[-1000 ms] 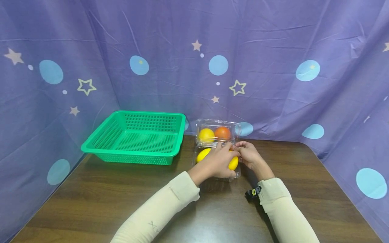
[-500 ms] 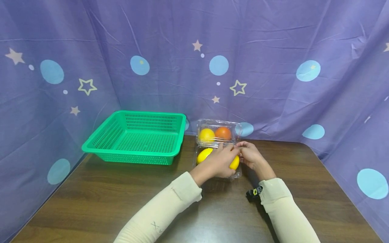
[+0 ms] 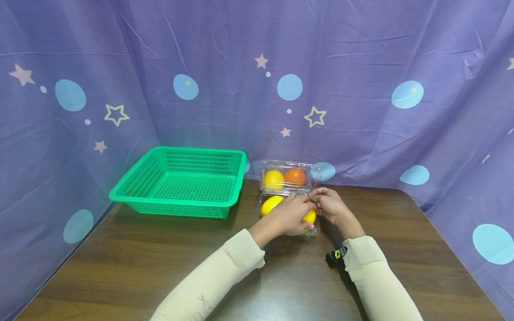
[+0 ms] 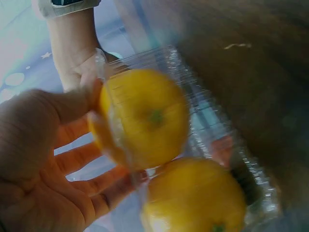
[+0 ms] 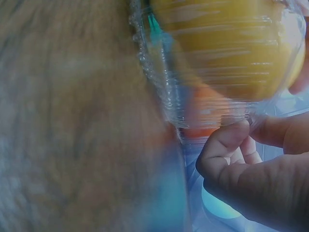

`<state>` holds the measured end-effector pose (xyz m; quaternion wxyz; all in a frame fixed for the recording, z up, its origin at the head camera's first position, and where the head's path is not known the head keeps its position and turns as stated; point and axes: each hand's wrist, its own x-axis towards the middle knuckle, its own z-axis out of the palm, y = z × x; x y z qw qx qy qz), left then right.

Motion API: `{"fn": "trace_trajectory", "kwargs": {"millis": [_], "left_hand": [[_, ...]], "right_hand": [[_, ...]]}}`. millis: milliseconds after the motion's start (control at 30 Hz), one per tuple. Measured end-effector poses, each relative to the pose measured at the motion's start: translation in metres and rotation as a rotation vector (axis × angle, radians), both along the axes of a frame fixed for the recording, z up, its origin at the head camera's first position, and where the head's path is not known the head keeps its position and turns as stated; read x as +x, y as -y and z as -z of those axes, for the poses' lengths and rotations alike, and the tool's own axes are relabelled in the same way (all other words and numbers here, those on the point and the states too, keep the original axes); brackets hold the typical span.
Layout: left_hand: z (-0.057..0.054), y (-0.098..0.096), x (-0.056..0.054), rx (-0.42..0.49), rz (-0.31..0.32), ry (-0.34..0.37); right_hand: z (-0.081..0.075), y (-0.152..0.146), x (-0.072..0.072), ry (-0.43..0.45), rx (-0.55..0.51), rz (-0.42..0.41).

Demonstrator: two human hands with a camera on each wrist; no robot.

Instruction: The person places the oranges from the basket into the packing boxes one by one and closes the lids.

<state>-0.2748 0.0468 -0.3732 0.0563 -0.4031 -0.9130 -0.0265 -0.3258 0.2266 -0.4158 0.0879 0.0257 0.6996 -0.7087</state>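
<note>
A clear plastic fruit box (image 3: 316, 230) stands on the table with two yellow fruits (image 3: 271, 204) in it. In the left wrist view these look like round yellow-orange fruits (image 4: 149, 118) with green stem ends. My left hand (image 3: 288, 216) reaches over the right-hand fruit; its thumb and bent fingers hold the box's edge there. At the same corner my right hand (image 3: 330, 206) pinches the plastic between thumb and finger, plain in the right wrist view. Behind, a yellow fruit (image 3: 274, 179) and an orange-red one (image 3: 295, 177) show through clear plastic; whether it is a separate box I cannot tell.
A green slotted basket (image 3: 176, 203) stands to the left on the brown wooden table (image 3: 281, 281). Behind it hangs a purple curtain (image 3: 225, 107) with stars and blue dots. A black camera band (image 3: 336, 255) sits at the right wrist.
Both hands stay at the box's right corner with only slight finger shifts. The clear plastic at the back has tipped slightly; its top edge is a little lower. The fruits keep their places.
</note>
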Motion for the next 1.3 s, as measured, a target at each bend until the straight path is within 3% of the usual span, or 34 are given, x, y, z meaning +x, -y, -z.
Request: {"fn": "trace_trajectory", "kwargs": {"millis": [233, 867, 1067, 1200, 1300], "left_hand": [[0.004, 0.002, -0.001, 0.0, 0.017, -0.022], [0.01, -0.001, 0.003, -0.107, -0.049, -0.014], [0.009, 0.003, 0.0, -0.043, -0.023, -0.019], [0.002, 0.011, -0.004, 0.029, 0.0, -0.084], [-0.008, 0.02, -0.008, 0.13, -0.018, -0.154]], "right_hand": [[-0.001, -0.001, 0.0, 0.0, 0.005, -0.004], [-0.001, -0.002, 0.001, 0.003, -0.012, -0.012], [-0.001, -0.002, 0.002, 0.01, -0.012, -0.005], [-0.001, -0.001, 0.002, 0.009, -0.003, -0.003], [-0.002, -0.001, 0.002, 0.003, 0.013, -0.004]]}}
